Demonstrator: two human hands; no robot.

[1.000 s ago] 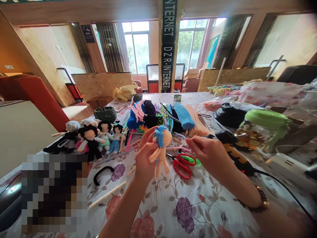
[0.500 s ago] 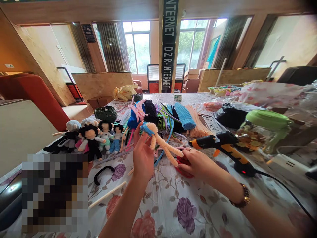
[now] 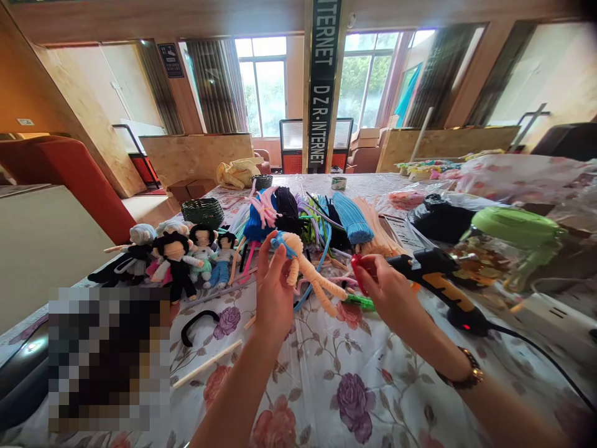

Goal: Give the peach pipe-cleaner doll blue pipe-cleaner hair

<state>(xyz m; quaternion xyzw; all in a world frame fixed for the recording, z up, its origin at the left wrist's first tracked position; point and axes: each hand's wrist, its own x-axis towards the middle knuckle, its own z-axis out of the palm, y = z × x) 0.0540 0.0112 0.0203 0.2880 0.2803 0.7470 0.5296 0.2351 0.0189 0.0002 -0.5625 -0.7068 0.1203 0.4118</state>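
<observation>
My left hand point(image 3: 275, 291) is closed on a peach fuzzy doll body point(image 3: 310, 270) with light blue strands on its head; its long limbs hang toward the right. My right hand point(image 3: 387, 287) holds a red object point(image 3: 358, 274) between thumb and fingers, raised above the table; part of it is hidden by the fingers. A green item point(image 3: 360, 302) lies on the cloth just below that hand. Beside the right hand rests a black and orange glue gun point(image 3: 436, 283) with a red light. Bundles of blue pipe cleaners point(image 3: 352, 219) lie beyond the doll.
Finished dolls point(image 3: 176, 255) sit at the left near a dark green basket point(image 3: 203, 213). A black curved strip point(image 3: 198, 323) and a pale stick point(image 3: 208, 364) lie on the flowered cloth. A green-lidded container point(image 3: 513, 227) and black bag point(image 3: 438, 219) stand right.
My right hand has lifted the red object off the table and moved up and slightly right, uncovering the green item. My left hand still holds the doll. The view has shifted slightly.
</observation>
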